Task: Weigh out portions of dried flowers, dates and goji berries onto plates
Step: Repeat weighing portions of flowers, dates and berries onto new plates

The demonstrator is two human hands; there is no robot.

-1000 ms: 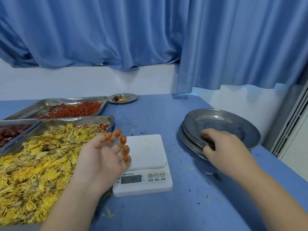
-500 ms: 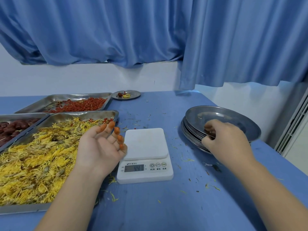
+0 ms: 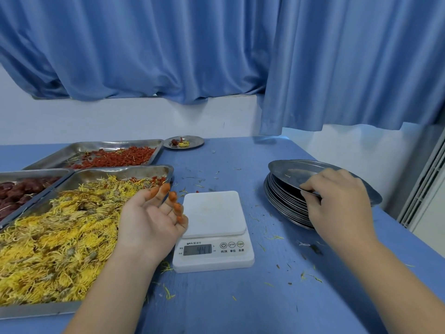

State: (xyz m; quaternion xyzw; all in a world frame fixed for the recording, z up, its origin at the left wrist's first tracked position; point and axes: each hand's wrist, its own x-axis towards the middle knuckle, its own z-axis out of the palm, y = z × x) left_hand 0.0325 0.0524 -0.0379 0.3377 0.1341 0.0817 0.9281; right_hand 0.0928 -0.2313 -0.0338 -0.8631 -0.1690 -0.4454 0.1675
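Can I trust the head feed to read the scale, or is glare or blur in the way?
Head view: light soft and even, no hard glare on the scale display, yet its digits are faint, not surely readable. Head view: the top plate the right hand grips shows only dull sheen, no blur. Head view: wide-angle distortion tilts verticals at the right edge.

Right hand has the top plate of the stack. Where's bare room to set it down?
The scale is bare on top. Open table lies in front of the scale, toward the near edge, and behind it, between the filled small plate and the plate stack. The left is crowded: three trays edge to edge, left hand hovering beside the scale.
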